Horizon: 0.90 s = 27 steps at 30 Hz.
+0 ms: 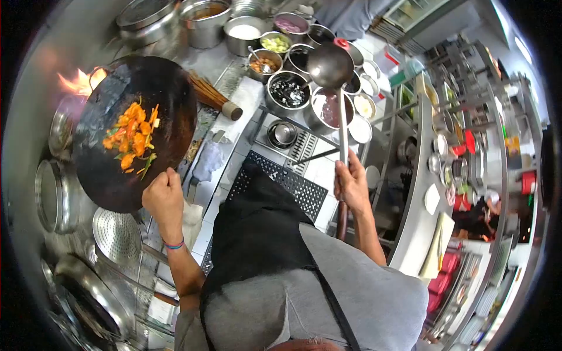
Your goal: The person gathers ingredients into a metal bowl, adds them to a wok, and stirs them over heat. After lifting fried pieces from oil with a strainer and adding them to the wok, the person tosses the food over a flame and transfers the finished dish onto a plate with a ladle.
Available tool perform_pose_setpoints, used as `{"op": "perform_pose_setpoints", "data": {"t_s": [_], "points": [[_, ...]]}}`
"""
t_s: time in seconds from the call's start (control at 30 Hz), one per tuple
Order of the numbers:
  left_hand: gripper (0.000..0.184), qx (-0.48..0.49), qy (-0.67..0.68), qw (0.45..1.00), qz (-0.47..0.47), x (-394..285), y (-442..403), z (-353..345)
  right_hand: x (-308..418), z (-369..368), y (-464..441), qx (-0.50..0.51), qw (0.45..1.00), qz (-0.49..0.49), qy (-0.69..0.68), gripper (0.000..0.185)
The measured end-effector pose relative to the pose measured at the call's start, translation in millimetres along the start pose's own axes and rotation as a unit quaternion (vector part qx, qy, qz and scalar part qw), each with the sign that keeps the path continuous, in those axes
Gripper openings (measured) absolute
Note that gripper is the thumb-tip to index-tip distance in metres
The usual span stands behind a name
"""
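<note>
My left hand [164,196] is closed at the near edge of a dark wok [167,105], which tilts over the stove. Orange, glossy pieces of food [133,131] with some green strips lie in the wok. Flames [82,82] rise past its far left side. The fingers of my right hand [352,184] wrap round the long handle of a ladle [329,65]. Its round metal bowl hangs above several pots of sauces and ingredients, including a pot of reddish-brown liquid [331,108] and one of dark liquid [288,90].
A bamboo wok brush [213,98] and a crumpled cloth [208,161] lie right of the wok. Below it are a perforated skimmer [117,237] and metal pans [88,298]. A steel counter [404,234] stands at right. Another person [345,17] is at the top.
</note>
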<state>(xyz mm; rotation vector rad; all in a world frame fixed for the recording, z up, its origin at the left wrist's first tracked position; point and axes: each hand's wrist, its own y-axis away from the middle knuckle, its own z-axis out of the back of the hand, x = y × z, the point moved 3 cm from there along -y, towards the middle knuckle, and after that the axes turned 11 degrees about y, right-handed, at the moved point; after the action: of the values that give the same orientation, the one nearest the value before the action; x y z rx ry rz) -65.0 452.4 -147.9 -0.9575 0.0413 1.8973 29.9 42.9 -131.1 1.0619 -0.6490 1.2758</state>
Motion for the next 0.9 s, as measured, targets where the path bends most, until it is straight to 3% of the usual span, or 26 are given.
{"op": "perform_pose_setpoints", "data": {"t_s": [0.13,0.2,0.27,0.3,0.37,0.47,0.53,0.57,0.8,0.9], "points": [[0.036,-0.01,0.013,1.0,-0.019,-1,-4,1,-23,23,13,-0.086,0.992,-0.064,0.071,0.055],[0.037,0.002,-0.01,1.0,-0.018,2,-4,-4,-52,27,1,-0.12,0.982,-0.025,0.142,0.051],[0.038,0.008,-0.03,0.999,-0.029,2,-4,-6,-46,24,3,-0.12,0.981,-0.094,0.12,0.05],[0.038,0.008,-0.023,0.999,-0.024,4,-3,-6,-65,25,-6,-0.122,0.981,-0.065,0.133,0.05],[0.039,0.006,-0.011,1.0,-0.01,8,-1,-5,-75,22,-14,-0.109,0.988,-0.049,0.099,0.05],[0.038,-0.001,-0.013,1.0,-0.002,7,-1,1,-75,21,-17,-0.084,0.991,-0.101,0.011,0.046],[0.038,-0.007,-0.011,1.0,-0.009,6,-2,8,-68,24,-15,-0.066,0.984,-0.127,-0.11,0.017],[0.038,-0.01,-0.01,1.0,-0.012,7,-2,10,-66,26,-15,-0.064,0.98,-0.13,-0.139,0.013],[0.037,-0.01,-0.012,1.0,-0.028,4,-7,11,-48,59,-4,-0.061,0.96,-0.081,-0.259,0.01],[0.037,-0.015,-0.009,0.999,-0.034,3,-9,9,-45,69,2,-0.013,0.918,-0.096,-0.385,0.013]]}}
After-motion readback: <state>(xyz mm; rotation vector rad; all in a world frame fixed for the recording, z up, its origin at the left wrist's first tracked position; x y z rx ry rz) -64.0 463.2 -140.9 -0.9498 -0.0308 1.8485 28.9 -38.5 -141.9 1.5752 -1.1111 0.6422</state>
